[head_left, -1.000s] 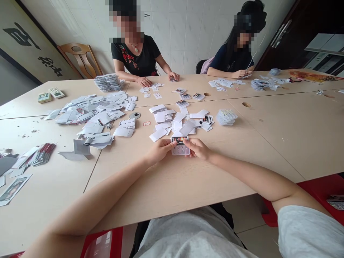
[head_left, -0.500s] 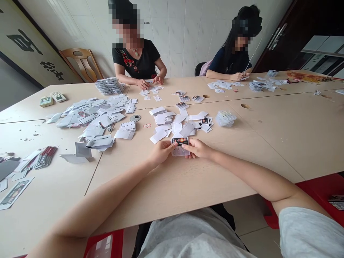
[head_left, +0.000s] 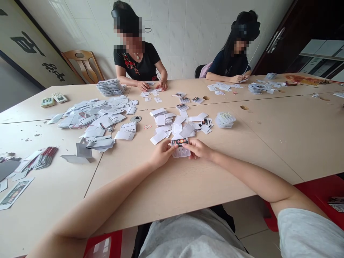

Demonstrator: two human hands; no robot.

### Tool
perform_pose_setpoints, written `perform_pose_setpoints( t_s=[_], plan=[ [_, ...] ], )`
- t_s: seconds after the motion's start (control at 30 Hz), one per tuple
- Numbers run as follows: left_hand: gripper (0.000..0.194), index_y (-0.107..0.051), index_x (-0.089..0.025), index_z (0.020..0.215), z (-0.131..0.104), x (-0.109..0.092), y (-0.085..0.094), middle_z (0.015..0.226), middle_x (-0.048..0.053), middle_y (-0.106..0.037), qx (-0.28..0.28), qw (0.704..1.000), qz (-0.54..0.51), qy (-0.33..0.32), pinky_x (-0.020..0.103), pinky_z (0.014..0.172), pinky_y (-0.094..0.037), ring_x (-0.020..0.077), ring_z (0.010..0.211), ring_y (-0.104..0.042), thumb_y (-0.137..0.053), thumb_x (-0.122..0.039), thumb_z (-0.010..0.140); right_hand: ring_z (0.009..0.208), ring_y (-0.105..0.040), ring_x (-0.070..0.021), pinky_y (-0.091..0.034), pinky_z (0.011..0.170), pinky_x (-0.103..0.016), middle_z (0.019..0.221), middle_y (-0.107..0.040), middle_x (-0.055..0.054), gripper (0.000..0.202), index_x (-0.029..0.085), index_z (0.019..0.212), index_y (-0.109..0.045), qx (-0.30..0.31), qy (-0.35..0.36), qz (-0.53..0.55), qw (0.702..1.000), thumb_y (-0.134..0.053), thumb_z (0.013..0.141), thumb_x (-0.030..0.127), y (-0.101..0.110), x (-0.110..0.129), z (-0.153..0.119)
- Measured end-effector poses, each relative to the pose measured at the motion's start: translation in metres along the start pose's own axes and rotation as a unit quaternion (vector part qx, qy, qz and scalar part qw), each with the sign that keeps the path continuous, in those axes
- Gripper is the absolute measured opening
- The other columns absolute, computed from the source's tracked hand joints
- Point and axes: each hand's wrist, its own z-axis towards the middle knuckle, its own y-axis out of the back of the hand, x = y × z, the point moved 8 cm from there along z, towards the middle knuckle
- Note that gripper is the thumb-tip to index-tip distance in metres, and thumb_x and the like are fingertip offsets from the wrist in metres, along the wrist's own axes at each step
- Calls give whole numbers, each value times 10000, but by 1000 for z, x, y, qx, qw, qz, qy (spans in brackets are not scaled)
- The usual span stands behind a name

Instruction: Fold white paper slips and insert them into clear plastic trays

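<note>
At the near side of a pale tabletop (head_left: 161, 193), the left hand (head_left: 162, 151) and the right hand (head_left: 201, 148) grip one clear plastic case (head_left: 181, 152) between them, each thumb pressed on its upper face; the fingers beneath are largely hidden. The case lies to the right of the left fingers and to the left of the right, touching both, so neither hand is nearer. Its dark printed band (head_left: 182, 141) runs crosswise along the far edge, the transparent part toward the near table edge; which axis is longer cannot be told. Just beyond spreads a heap of white cards (head_left: 176, 125); to its right, apart, stands a stack of clear cases (head_left: 225, 120). Farther off lie several printed cases (head_left: 182, 106), then two seated co-workers (head_left: 139, 64).
</note>
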Motion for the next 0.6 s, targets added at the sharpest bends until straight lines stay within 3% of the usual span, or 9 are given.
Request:
perform_pose_setpoints(
  t_s=[0.07, 0.2, 0.27, 0.33, 0.4, 0.47, 0.53, 0.6],
  plan=[
    [389, -547, -154, 797, -1, 0, 0, 548, -30, -474, 9, 1000, -12, -3, 222, 474, -329, 98, 497, -427, -589, -537, 744, 419, -488, -85, -342, 365, -179, 517, -560, 6, 369, 152, 747, -546, 33, 21, 4, 999, -491, 836, 506, 0, 3, 1],
    [403, -543, -165, 890, -4, 3, -3, 548, -25, -528, 34, 999, 5, 14, 245, 523, -374, 126, 523, -494, -532, -552, 779, 386, -367, -47, -236, 347, -164, 480, -468, 55, 270, 150, 734, -553, 49, 20, 83, 995, -616, 761, 411, 6, 4, 4],
    [406, -506, -181, 988, -4, 4, 2, 535, -37, -525, 4, 1000, 4, 26, 249, 541, -373, 132, 536, -502, -458, -551, 825, 349, -278, -27, -166, 328, -164, 448, -401, 79, 234, 143, 732, -562, 64, -18, 131, 989, -653, 729, 358, 6, -2, 5],
    [392, -456, -190, 1051, -4, 5, 10, 541, -46, -519, -45, 998, -17, 30, 251, 567, -378, 132, 560, -501, -406, -527, 859, 345, -298, -23, -190, 322, -160, 474, -447, 69, 202, 138, 761, -578, 53, -40, 172, 983, -670, 723, 314, 9, -5, 6],
    [364, -422, -187, 1062, -4, 4, 15, 566, -45, -526, -75, 995, -54, 26, 257, 599, -393, 128, 579, -498, -389, -497, 874, 459, -497, -55, -353, 388, -157, 652, -602, 20, 195, 164, 867, -581, 0, -20, 236, 972, -658, 748, 297, 18, -4, 7],
    [347, -400, -188, 1072, -3, 5, 15, 600, -39, -544, -73, 993, -86, 23, 266, 638, -411, 125, 602, -502, -397, -474, 876, 750, -638, -117, -505, 584, -215, 976, -657, -12, 269, 222, 1025, -541, -45, 21, 302, 952, -632, 780, 285, 28, 0, 7],
    [347, -391, -195, 1077, -2, 6, 12, 627, -38, -555, -62, 993, -98, 22, 272, 667, -421, 125, 624, -510, -429, -466, 864, 958, -629, -158, -532, 750, -302, 1205, -586, -20, 402, 272, 1174, -459, -37, 38, 324, 945, -607, 800, 257, 28, 2, 7],
    [351, -406, -198, 1070, -2, 7, 8, 643, -35, -557, -35, 996, -77, 18, 272, 671, -422, 126, 638, -519, -473, -456, 843, 988, -627, -169, -520, 809, -332, 1232, -576, -42, 485, 272, 1257, -404, -8, 32, 297, 954, -591, 811, 237, 24, 2, 7]
  ],
)
